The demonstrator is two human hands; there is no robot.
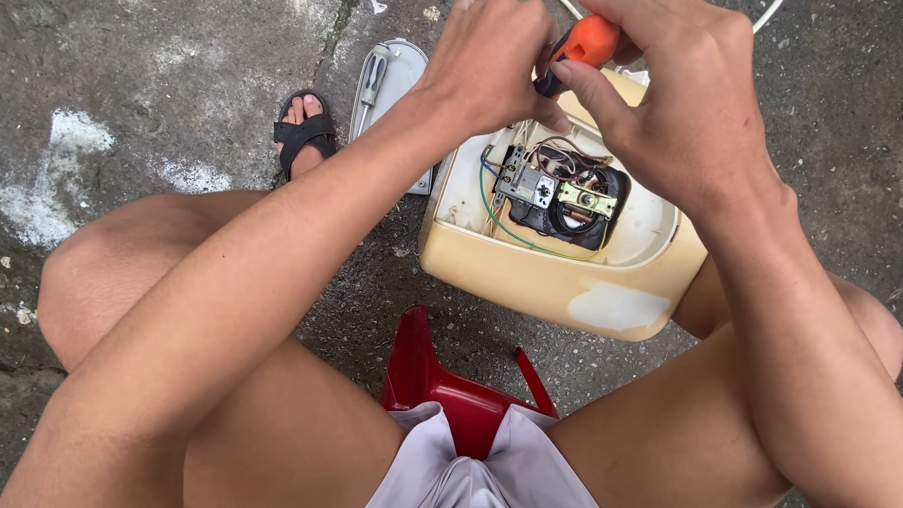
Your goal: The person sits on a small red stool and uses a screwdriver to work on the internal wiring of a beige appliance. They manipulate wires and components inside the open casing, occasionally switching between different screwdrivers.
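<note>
At the far left lay rough grey concrete ground [141,85] with pale chalky patches. Next came a foot in a black strapped sandal [303,132], and just beside it a flat grey oval cover plate [400,80] lying on the ground, with a grey-handled screwdriver [372,80] resting on top of it.

The left hand [489,66] came in from the lower left across a bare knee, its fingers curled and closed around the orange-handled screwdriver [588,42], against the dark part just below the handle. The right hand [682,103] met it from the other side, with its fingers bent down over the orange handle (the tip of the tool was hidden behind the hands, so where it touched could not be told).

Directly beneath both hands sat the cream-coloured plastic appliance housing [564,273], tilted and open on top, propped near the right knee. Inside its opening showed a black round motor part [564,212], a metal bracket, and loops of green, blue and brown wire.

Below, between the legs, the edge of a red plastic stool [423,372] showed above light grey shorts.
</note>
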